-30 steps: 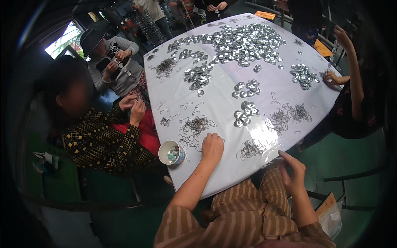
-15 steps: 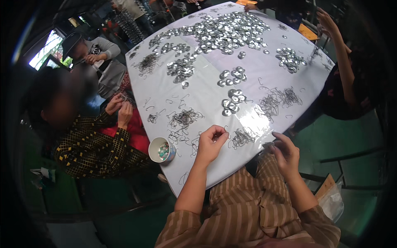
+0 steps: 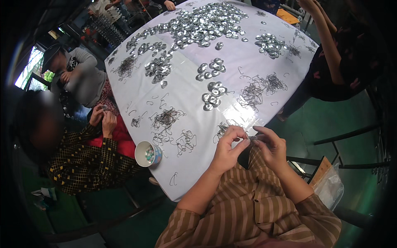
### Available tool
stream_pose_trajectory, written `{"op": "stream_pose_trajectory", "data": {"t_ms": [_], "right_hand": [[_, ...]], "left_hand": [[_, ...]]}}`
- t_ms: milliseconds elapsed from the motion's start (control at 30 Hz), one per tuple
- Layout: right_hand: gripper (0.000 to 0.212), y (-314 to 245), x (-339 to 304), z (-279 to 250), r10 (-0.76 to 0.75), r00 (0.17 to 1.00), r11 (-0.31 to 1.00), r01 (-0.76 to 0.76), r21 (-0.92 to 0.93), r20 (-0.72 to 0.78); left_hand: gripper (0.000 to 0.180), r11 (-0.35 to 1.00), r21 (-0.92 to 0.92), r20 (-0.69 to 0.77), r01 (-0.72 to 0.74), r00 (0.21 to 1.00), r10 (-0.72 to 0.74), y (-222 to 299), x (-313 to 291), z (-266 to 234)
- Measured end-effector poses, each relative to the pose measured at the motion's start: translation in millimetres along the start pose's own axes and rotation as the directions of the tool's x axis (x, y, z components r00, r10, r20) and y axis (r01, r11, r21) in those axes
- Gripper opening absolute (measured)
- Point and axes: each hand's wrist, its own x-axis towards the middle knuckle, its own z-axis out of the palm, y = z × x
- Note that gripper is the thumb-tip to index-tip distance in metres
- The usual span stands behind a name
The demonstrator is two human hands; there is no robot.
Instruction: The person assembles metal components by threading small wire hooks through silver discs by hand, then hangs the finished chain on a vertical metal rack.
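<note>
Over the table's near edge, just above my lap, my two hands are brought together. My left hand [image 3: 232, 148] is closed in a pinch on a thin wire hook, of which only a bit shows at the fingertips. My right hand [image 3: 271, 146] pinches a small metal disc [image 3: 253, 139], its edge looking dark between the fingers. A small pile of wire hooks [image 3: 222, 130] lies just beyond my left hand, partly covered by it. Farther off sits a cluster of shiny metal discs with centre holes [image 3: 213, 97]. More wire hooks [image 3: 166, 119] are scattered to the left.
On the white-covered table [image 3: 186, 76] a large heap of discs [image 3: 206, 25] spreads at the far side. A paper cup [image 3: 142, 160] with small pale pieces stands at the left edge. One person [image 3: 95, 153] sits close at left, handling something small; another person [image 3: 343, 62] stands at right.
My left hand has moved right from beside the hook pile to meet my right hand, which has shifted slightly left. The view has turned, so the table appears farther left.
</note>
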Motion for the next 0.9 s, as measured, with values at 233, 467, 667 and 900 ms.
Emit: {"op": "stream_pose_trajectory", "data": {"t_ms": [233, 467, 667, 900], "right_hand": [[0.041, 2, 5, 1, -0.046, 0.998, 0.986, 0.052, -0.161, 0.042], [0.033, 36, 25, -12, 0.046, 0.992, 0.985, -0.064, 0.158, 0.113], [0.027, 84, 106, 42, -0.145, 0.963, 0.901, 0.224, -0.372, 0.229], [0.03, 107, 162, 107, -0.107, 0.926, 0.821, 0.287, -0.493, 0.361]], "left_hand": [[0.009, 0.993, -0.083, -0.088, 0.079, 0.992, -0.086, -8, 1, 14], [0.007, 0.928, 0.346, -0.077, -0.139, 0.981, 0.176, 0, -3, 14], [0.014, 0.863, 0.412, 0.024, -0.291, 0.951, 0.309, 11, -11, 21], [0.015, 0.899, 0.386, -0.005, -0.206, 0.974, 0.226, 14, -25, 22]]}}
